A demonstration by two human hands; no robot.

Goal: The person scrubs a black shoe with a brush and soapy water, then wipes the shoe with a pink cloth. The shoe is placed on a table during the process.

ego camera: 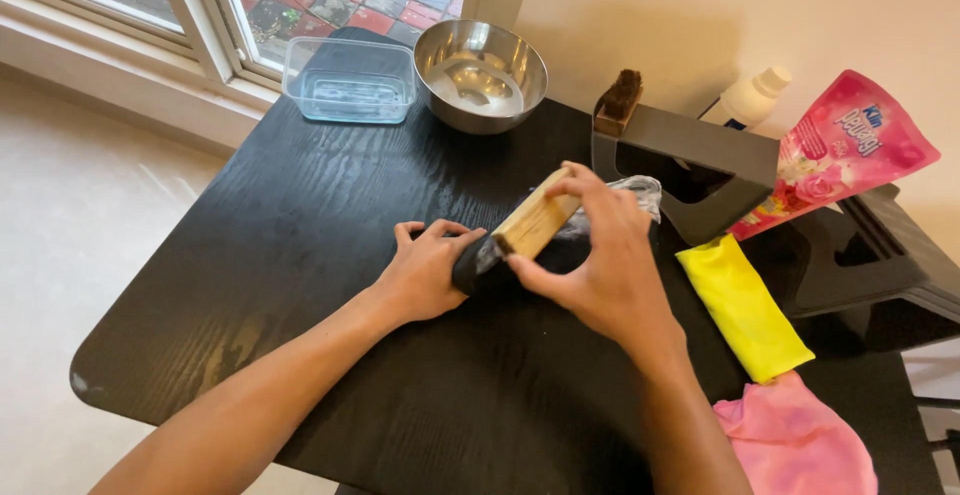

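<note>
My right hand (pixel 600 260) grips a wooden-backed brush (pixel 535 223), tilted, pressed onto a dark shoe-like item (pixel 478 267) lying on the black table (pixel 300 255). My left hand (pixel 425 270) rests against the left end of that dark item and holds it down. Clear plastic (pixel 640 190) shows just behind the right hand; the rest of the dark item is hidden by my hands.
A steel bowl (pixel 480 75) and a clear plastic tub (pixel 350 80) stand at the back by the window. At the right are a dark stand (pixel 700 155) with a small brush (pixel 620 100) on it, a white bottle (pixel 750 100), a pink pouch (pixel 850 150), a yellow cloth (pixel 745 305) and a pink cloth (pixel 795 440).
</note>
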